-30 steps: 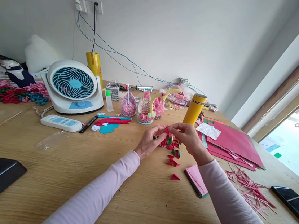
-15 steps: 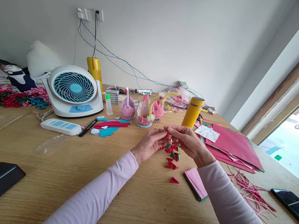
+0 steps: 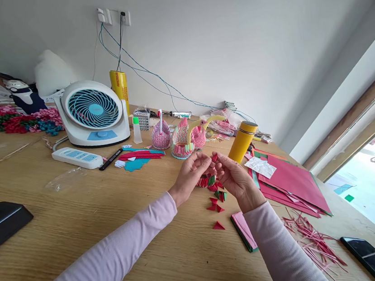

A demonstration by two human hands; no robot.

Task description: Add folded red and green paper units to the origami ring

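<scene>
A small red folded paper piece is pinched in the fingertips of my right hand. My left hand is just left of it, its fingers curled together; what they hold, if anything, is too small to make out. Beneath my hands is a red and green folded-paper piece, partly hidden by them. Several red and green folded triangles lie on the table in front of it. A stack of pink and green paper slips lies beside my right wrist.
Folded-paper swans, a yellow bottle and a white fan stand farther back. Large red sheets, red paper strips and a phone lie on the right. A black object is at the left.
My hands have moved slightly apart at the fingertips. The red piece now shows more clearly in my right hand, and more of the red and green piece beneath is visible.
</scene>
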